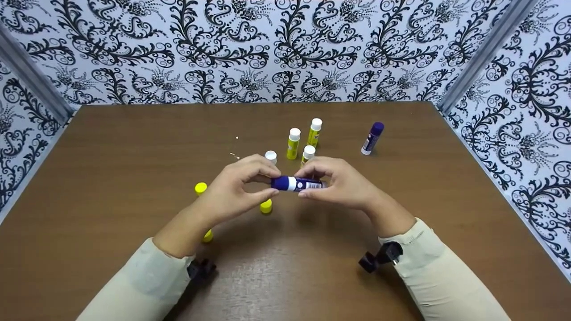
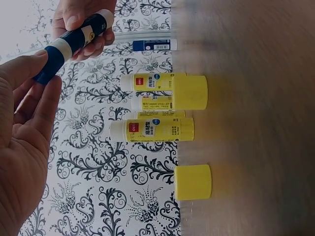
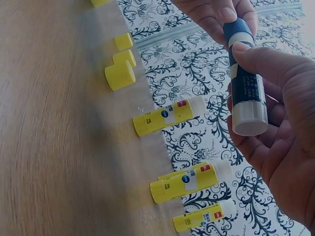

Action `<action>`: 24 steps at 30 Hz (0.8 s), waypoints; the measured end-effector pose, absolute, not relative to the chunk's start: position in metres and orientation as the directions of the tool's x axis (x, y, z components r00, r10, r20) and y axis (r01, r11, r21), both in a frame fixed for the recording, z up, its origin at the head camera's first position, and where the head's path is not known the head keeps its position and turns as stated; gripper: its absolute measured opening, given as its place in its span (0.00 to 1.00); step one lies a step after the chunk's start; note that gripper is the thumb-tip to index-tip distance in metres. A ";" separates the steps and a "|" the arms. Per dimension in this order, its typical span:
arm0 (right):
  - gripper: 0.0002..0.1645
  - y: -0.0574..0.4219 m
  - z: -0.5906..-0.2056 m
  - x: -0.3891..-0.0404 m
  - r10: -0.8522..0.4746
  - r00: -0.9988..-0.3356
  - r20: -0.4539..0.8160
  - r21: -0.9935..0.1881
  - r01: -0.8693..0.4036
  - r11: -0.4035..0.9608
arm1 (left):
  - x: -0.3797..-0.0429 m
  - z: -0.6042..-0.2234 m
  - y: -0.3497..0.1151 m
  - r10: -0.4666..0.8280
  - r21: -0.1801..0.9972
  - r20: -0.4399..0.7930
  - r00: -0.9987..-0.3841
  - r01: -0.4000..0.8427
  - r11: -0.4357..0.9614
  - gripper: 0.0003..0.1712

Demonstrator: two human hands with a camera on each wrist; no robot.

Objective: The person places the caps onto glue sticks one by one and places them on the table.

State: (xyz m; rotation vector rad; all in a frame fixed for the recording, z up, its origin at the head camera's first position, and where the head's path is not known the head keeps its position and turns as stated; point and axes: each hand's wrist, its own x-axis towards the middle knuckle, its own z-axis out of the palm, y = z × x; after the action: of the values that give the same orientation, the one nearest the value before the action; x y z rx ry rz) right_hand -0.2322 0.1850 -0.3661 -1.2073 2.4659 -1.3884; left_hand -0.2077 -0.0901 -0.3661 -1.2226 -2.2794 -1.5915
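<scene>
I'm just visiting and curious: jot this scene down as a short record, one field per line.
Held item: a blue glue stick with a white band, lying sideways between the hands
Left hand: pinches its blue end
Right hand: holds its labelled body
Yellow glue sticks: four, standing beyond the hands, white ends up
Second blue glue stick: standing to the right of the yellow ones, blue end up
Yellow caps: several, on the table
Surface: brown table
Backdrop: white wall with black swirls
</scene>
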 end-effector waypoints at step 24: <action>0.15 0.180 -0.363 -0.226 -0.644 -0.706 0.295 -0.758 -0.583 0.292 | -0.208 -0.371 -0.088 0.554 0.733 0.519 -0.651 0.672 0.103 0.15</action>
State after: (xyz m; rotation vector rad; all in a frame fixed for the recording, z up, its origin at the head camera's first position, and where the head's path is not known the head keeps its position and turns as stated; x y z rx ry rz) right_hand -0.2261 0.1798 -0.3632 -1.1757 2.4701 -1.4033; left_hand -0.2083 -0.0881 -0.3706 -1.2555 -2.2463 -1.5981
